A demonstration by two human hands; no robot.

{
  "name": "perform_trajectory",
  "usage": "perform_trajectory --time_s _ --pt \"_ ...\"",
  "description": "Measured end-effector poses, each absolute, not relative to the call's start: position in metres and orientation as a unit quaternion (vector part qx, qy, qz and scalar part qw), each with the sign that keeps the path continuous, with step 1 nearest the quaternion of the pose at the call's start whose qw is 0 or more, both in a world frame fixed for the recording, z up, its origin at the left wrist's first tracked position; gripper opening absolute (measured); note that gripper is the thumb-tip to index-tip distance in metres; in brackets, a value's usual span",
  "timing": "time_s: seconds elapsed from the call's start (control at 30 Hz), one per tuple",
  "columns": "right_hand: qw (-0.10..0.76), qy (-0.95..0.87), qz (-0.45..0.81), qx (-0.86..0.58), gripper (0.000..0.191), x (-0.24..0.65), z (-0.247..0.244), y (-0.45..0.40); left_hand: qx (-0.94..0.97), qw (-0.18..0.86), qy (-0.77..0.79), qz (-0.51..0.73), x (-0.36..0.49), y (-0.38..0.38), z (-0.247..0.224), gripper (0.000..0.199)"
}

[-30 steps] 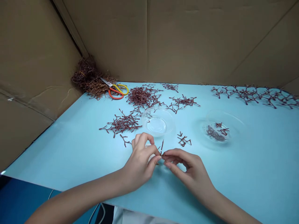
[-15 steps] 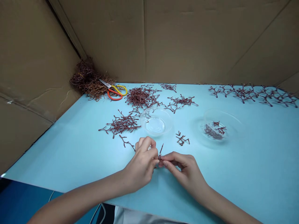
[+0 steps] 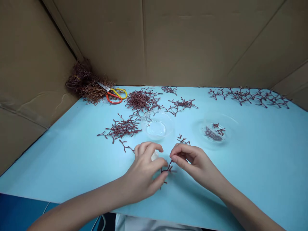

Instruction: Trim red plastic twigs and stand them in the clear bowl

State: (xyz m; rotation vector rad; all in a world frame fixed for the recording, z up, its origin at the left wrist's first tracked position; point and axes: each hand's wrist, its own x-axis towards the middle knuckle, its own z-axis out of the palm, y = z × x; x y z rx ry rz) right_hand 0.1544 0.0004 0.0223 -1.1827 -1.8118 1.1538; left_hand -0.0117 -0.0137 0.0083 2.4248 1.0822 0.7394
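My left hand [image 3: 141, 171] is curled, with a small white wad [image 3: 154, 156] showing between its fingers and palm. My right hand [image 3: 194, 162] pinches the thin end of a dark red branching sprig [image 3: 168, 169], which slants low between my hands. Its lower part lies just past my left thumb. A small cluster of sprigs [image 3: 183, 140] sits just beyond my right hand, partly hidden by it. Another loose sprig [image 3: 125, 146] lies beside my left fingers.
A clear dish of water [image 3: 157, 125] stands just beyond my hands. A second clear dish [image 3: 214, 132] holds red sprigs. Several sprig heaps cover the pale blue tabletop [image 3: 72, 160]. Orange-and-yellow scissors [image 3: 113, 95] rest at the back, beside a brown tangle [image 3: 89, 85]. Cardboard walls [image 3: 192, 41] rise behind.
My hands have moved slightly apart, and my right hand has risen. The sprig now slants between them instead of standing upright at my fingertips. The whole view has shifted left.
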Motion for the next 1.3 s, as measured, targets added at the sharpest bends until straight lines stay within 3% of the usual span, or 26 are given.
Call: perform_trajectory --time_s 0.43,0.6,0.77,0.87,1.0,1.13,1.3 --pt "0.442 -0.650 0.396 -0.475 0.016 0.154 0.027 -0.012 0.833 0.238 0.364 0.343 -0.010 -0.015 0.009 0.025" --pt "0.460 -0.666 0.406 -0.424 0.015 0.151 0.023 -0.016 0.825 0.233 0.365 0.364 -0.009 -0.015 0.009 0.012" --pt "0.476 -0.710 0.386 -0.346 0.012 0.153 0.023 -0.017 0.816 0.218 0.361 0.395 -0.008 -0.015 0.009 0.017" --pt "0.446 -0.762 0.299 -0.362 0.012 0.171 0.026 -0.007 0.814 0.201 0.366 0.404 -0.009 -0.013 0.007 0.018" --pt "0.347 -0.765 0.123 -0.528 0.016 0.207 0.020 0.014 0.808 0.193 0.381 0.406 -0.010 -0.012 0.004 0.016" --pt "0.161 -0.788 0.091 -0.587 0.013 0.221 0.005 0.025 0.807 0.202 0.388 0.396 -0.010 -0.011 0.004 0.016" --pt "0.119 -0.769 0.075 -0.623 0.013 0.215 -0.009 0.026 0.807 0.209 0.378 0.402 -0.009 -0.009 0.006 0.017"
